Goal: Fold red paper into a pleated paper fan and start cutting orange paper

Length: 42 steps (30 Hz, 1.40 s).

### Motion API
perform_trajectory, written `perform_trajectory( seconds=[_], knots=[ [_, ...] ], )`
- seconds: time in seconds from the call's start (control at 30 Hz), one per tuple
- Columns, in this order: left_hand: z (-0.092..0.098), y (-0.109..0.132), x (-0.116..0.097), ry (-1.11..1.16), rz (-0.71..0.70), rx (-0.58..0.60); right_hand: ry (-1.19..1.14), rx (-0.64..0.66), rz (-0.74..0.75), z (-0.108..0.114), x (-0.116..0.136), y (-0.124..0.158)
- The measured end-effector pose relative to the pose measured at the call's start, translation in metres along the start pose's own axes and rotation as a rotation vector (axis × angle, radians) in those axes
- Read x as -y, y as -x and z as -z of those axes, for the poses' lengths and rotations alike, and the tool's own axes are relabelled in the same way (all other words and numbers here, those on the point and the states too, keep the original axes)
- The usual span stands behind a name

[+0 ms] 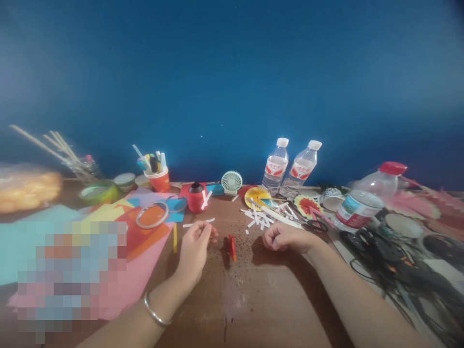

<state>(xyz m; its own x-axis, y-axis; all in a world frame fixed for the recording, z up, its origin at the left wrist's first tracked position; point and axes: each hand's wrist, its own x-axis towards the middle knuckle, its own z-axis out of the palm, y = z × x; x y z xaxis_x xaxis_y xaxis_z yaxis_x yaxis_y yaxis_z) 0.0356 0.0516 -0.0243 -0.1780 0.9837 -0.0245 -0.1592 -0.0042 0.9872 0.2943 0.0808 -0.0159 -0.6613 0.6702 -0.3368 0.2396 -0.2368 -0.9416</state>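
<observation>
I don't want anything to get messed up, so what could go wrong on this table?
The little red piece is between the left hand and the right hand, so a bump might knock it. The tiny dark specks lie scattered around it and could get brushed about. The white paper strips lie loose near the small fan; if it blows, they might scatter.

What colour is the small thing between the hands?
The small thing is red with an orange lower end, shown in the head view.
</observation>
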Motion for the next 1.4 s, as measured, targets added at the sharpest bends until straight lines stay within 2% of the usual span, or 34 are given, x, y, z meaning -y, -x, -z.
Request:
perform_trajectory(
  seconds=[0.73, 0.87, 1.0, 1.1, 1.23, 1.3, 1.4],
  knots=[
    [0.002, -0.006, 0.008, -0.008, 0.045, -0.081, 0.181, 0.014, -0.062, 0.007, 0.000, 0.004],
    [0.003, -0.008, 0.009, -0.034, 0.020, -0.085, 0.160, 0.024, -0.048, 0.008, 0.000, 0.007],
    [0.002, -0.007, 0.000, -0.042, -0.039, -0.050, 0.084, -0.013, 0.028, 0.004, 0.004, 0.006],
    [-0.001, -0.001, -0.012, -0.092, -0.118, -0.006, -0.002, -0.144, 0.186, -0.005, 0.012, 0.001],
    [-0.006, 0.011, -0.029, -0.411, -0.296, 0.084, -0.177, -0.316, 0.419, -0.029, 0.027, -0.006],
    [-0.010, 0.016, -0.037, -0.502, -0.316, 0.135, -0.274, -0.309, 0.453, -0.046, 0.034, -0.009],
    [-0.015, 0.024, -0.049, -0.555, -0.325, 0.214, -0.264, -0.258, 0.448, -0.072, 0.044, -0.011]
  ],
)
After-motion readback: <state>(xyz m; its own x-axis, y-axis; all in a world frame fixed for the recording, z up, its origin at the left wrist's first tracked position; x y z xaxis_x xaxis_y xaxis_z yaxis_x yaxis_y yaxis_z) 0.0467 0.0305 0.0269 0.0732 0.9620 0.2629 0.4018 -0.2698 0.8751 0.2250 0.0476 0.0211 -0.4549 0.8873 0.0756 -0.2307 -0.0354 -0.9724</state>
